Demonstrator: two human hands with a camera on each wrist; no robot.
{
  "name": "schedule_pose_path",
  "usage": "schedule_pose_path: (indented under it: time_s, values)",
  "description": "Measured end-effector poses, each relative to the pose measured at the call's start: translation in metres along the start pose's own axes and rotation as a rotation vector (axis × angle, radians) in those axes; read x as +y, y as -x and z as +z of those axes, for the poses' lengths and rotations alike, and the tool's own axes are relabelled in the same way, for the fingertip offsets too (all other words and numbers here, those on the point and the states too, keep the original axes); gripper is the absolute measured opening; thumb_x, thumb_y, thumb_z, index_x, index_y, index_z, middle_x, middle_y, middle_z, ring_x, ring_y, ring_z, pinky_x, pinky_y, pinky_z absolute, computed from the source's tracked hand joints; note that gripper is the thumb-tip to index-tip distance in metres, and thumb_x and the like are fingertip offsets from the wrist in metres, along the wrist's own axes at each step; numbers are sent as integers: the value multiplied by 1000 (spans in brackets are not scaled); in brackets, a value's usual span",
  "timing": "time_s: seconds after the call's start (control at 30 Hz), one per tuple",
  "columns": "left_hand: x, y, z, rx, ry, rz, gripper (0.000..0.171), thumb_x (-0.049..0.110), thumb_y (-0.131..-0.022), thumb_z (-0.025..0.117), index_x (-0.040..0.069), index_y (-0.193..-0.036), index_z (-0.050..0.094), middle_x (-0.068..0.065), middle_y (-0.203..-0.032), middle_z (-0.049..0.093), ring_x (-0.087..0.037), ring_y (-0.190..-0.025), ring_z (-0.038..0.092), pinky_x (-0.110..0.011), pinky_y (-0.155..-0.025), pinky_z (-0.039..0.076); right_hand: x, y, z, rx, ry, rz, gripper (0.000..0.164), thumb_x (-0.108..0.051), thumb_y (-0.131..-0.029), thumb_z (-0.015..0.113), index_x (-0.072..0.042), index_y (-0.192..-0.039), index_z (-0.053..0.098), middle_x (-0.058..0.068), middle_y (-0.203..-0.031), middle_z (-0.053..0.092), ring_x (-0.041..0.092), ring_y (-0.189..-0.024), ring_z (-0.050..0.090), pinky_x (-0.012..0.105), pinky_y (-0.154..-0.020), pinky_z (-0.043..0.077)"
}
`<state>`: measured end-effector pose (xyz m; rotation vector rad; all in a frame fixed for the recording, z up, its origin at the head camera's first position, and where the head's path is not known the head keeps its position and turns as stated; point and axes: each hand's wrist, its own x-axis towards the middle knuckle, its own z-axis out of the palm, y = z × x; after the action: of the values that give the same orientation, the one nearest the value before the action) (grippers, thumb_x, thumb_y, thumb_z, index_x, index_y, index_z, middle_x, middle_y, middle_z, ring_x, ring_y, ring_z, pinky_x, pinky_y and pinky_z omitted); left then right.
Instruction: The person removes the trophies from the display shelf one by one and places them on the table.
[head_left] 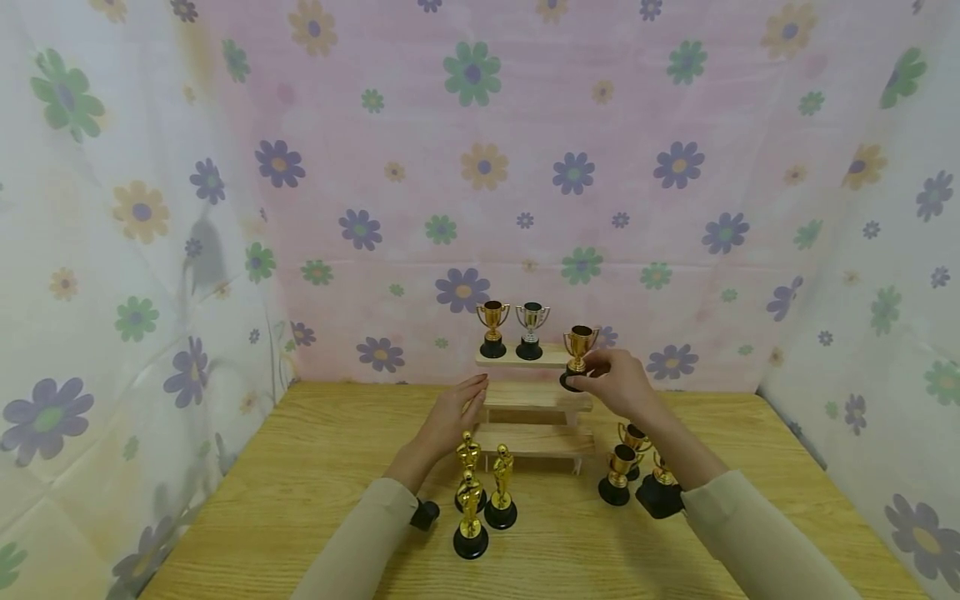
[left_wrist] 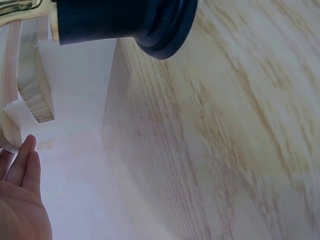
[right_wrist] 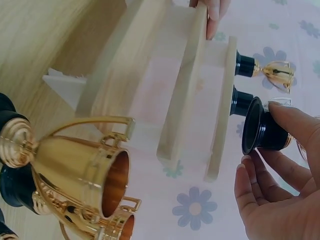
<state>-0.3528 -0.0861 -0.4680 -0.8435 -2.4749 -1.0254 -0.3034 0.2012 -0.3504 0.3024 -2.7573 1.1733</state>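
Observation:
My right hand [head_left: 618, 383] pinches a bronze-coloured trophy cup [head_left: 581, 343] by its black base, upright in front of the right end of the wooden tiered stand's top step [head_left: 558, 356]. In the right wrist view the underside of that black base [right_wrist: 252, 127] shows between thumb and fingers. On the top step stand a gold trophy cup [head_left: 492, 317] and a silver trophy cup [head_left: 531, 317]. My left hand [head_left: 452, 417] has its fingers extended against the left end of the stand's middle step [head_left: 528, 397]. The lowest step [head_left: 536, 438] carries nothing.
Several gold statuettes [head_left: 502, 475] on black bases stand near the left forearm. More trophy cups [head_left: 621, 467] stand right of the stand, partly behind the right forearm. A flower-patterned cloth [head_left: 525, 133] hangs behind the wooden table [head_left: 322, 467].

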Motion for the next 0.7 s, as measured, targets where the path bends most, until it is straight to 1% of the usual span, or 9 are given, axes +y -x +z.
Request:
schedule_pose_path:
  time_s: [0.17, 0.3, 0.4, 0.57, 0.7]
  values:
    - [0, 0, 1, 0, -8, -3, 39, 21, -102, 41, 2, -135, 50, -13, -141, 46, -26, -130, 42, -41, -106, 35, 0, 9, 4, -13, -8, -11, 39, -31, -82, 73, -5, -110, 65, 8, -98, 63, 26, -90, 59, 37, -70, 51]
    - [0, 0, 0, -4, -4, -15, 38, 19, -102, 42, 3, -135, 50, -12, -141, 45, -25, -130, 41, -40, -107, 34, 2, 14, 7, -27, -20, -18, 36, -29, -82, 73, -6, -109, 65, 7, -96, 63, 24, -88, 59, 37, -70, 51]
    - [1, 0, 0, -6, 1, -21, 38, 19, -102, 42, 3, -135, 50, -12, -141, 45, -25, -131, 41, -39, -107, 34, 3, 17, 9, -27, -20, -19, 36, -30, -82, 74, -7, -108, 66, 5, -95, 63, 22, -87, 59, 36, -70, 51]
    - [1, 0, 0, -8, 16, -22, 38, 21, -102, 42, 3, -135, 50, -11, -141, 45, -24, -131, 40, -40, -107, 34, 3, 21, 13, -19, -25, -38, 30, -28, -81, 75, -9, -102, 68, 4, -90, 64, 22, -83, 59, 33, -67, 51]
    - [0, 0, 0, -3, 25, -13, 38, 22, -102, 42, 3, -134, 52, -11, -141, 46, -24, -130, 42, -40, -107, 35, 3, 25, 16, -16, -9, -50, 29, -27, -81, 75, -9, -102, 68, 3, -90, 64, 22, -83, 60, 33, -67, 51]
